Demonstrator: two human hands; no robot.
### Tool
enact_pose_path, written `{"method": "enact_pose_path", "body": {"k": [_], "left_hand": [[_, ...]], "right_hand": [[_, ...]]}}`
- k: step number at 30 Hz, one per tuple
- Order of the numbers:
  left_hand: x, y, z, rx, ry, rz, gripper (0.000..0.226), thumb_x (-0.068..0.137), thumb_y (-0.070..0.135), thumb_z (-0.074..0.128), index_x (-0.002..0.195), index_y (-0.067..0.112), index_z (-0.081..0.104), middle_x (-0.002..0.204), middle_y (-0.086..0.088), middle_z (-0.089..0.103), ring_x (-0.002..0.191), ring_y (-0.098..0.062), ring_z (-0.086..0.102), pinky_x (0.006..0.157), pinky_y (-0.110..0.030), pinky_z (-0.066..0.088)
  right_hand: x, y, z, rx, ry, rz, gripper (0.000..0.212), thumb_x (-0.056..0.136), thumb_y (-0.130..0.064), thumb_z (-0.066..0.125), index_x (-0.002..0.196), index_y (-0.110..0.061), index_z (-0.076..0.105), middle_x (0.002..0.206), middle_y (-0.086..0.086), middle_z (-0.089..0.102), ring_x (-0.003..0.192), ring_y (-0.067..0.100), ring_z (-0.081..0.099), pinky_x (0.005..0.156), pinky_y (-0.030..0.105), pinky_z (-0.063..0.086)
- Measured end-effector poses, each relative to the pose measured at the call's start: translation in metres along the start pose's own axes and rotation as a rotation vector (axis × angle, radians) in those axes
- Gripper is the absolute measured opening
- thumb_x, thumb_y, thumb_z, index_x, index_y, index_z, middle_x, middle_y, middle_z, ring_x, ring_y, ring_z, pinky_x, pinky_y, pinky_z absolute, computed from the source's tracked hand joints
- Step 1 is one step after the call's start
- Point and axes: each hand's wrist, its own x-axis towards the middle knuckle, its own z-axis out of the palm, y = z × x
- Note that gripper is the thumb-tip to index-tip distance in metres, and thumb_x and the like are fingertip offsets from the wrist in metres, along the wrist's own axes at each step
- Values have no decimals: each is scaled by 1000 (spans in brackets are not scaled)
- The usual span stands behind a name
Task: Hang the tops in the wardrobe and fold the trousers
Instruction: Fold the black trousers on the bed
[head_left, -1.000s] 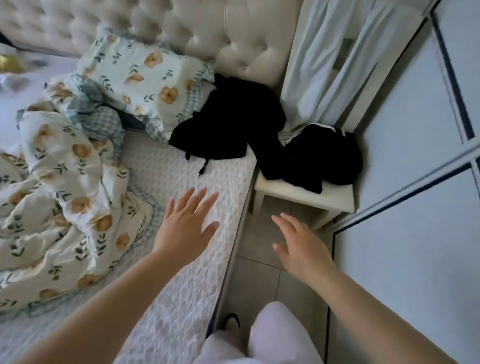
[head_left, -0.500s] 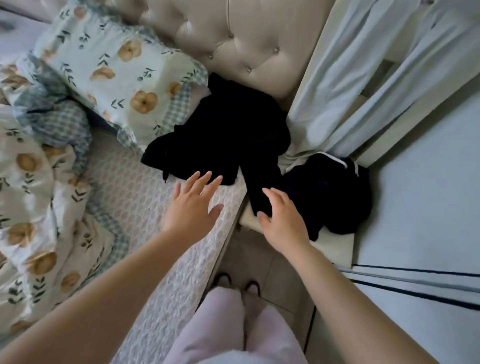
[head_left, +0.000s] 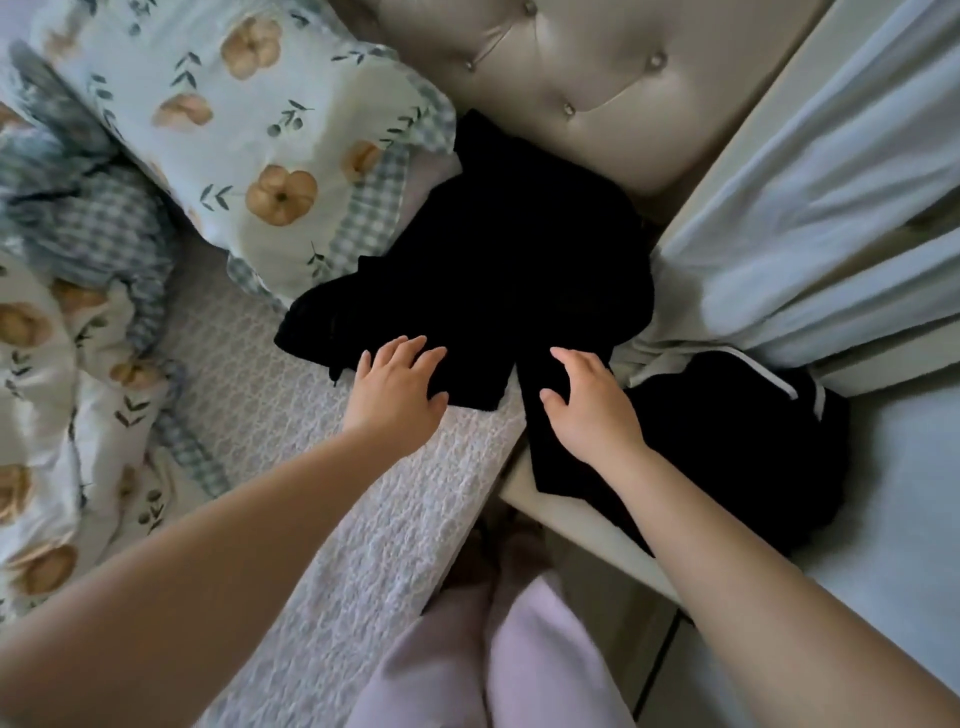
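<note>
bedroom corner, from head height: pale pink trouser legs (head_left: 493, 654) stand at the edge of a white quilted bed (head_left: 363, 519). both bare arms reach forward. left hand (head_left: 397, 387) lies flat, fingers spread, on the near hem of a heap of black clothes (head_left: 509, 270) at the mattress corner. right hand (head_left: 592, 410), fingers loosely bent and gripping nothing, rests on a dark length trailing off the bed toward a stool (head_left: 524, 493), where another black garment (head_left: 727, 441) with white trim sits. beyond: floral pillow (head_left: 234, 130), tufted headboard (head_left: 597, 67), pale curtain (head_left: 805, 208).
</note>
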Motion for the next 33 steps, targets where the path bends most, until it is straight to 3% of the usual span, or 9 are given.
{"method": "enact_pose_path", "body": {"k": [5, 9, 14, 20, 23, 25, 27, 29, 33], "left_hand": [[45, -31, 24, -335, -13, -360, 60, 94, 36, 53, 147, 18, 31, 153, -7, 27, 140, -28, 25, 112, -40, 28], [68, -48, 38, -751, 50, -781, 70, 92, 34, 58, 150, 16, 23, 153, -6, 27, 131, -28, 41, 84, -28, 40], [91, -56, 61, -1106, 171, -1012, 88, 89, 32, 63, 153, 16, 3, 155, -7, 23, 136, -30, 34, 94, -29, 35], [105, -73, 82, -1554, 325, -1247, 95, 88, 39, 64, 153, 19, -2, 157, -6, 18, 143, -30, 21, 113, -43, 20], [109, -99, 86, -1704, 412, -1237, 96, 86, 49, 62, 153, 22, -1, 158, -4, 18, 144, -27, 18, 115, -47, 13], [108, -107, 87, -1783, 336, -1152, 89, 80, 57, 63, 151, 27, 19, 152, 4, 33, 141, -19, 30, 113, -48, 14], [102, -103, 87, -1737, 346, -1086, 66, 85, 49, 64, 141, 27, 39, 138, 8, 51, 124, -13, 50, 110, -43, 30], [96, -96, 90, -1655, 410, -1083, 47, 89, 39, 63, 132, 25, 48, 125, 8, 59, 110, -11, 57, 101, -37, 44], [77, -86, 83, -1451, 495, -1172, 22, 87, 37, 66, 99, 21, 58, 105, 6, 60, 107, -19, 58, 99, -33, 44]], "right_hand": [[51, 23, 11, -110, -119, -16, 52, 96, -27, 46, 145, -19, 30, 149, -1, 30, 136, 19, 31, 101, 33, 36], [88, 30, 22, -176, -139, -46, 50, 96, -26, 45, 144, -19, 31, 148, -1, 32, 134, 19, 32, 98, 33, 37], [122, 24, 52, -166, -226, -53, 50, 96, -25, 47, 143, -19, 33, 145, 2, 36, 131, 22, 37, 97, 34, 38], [156, 23, 84, 357, -151, 424, 58, 93, -31, 53, 145, -14, 31, 132, 4, 51, 122, 25, 49, 88, 22, 35], [167, 28, 93, 422, -167, 517, 54, 90, -34, 58, 137, -11, 44, 134, 9, 51, 118, 29, 52, 99, 37, 45], [170, 28, 100, 480, -212, 582, 51, 89, -31, 61, 132, -8, 49, 130, 10, 54, 117, 28, 53, 96, 39, 47], [171, 25, 105, 539, -252, 621, 48, 90, -24, 61, 132, -5, 49, 130, 13, 54, 117, 29, 53, 95, 38, 48], [168, 22, 106, 537, -225, 610, 38, 94, -17, 53, 128, -1, 52, 128, 18, 56, 118, 33, 54, 98, 41, 46], [147, 26, 101, 658, -20, 650, 28, 97, -11, 40, 113, 2, 59, 115, 18, 61, 107, 36, 58, 99, 47, 45]]}}
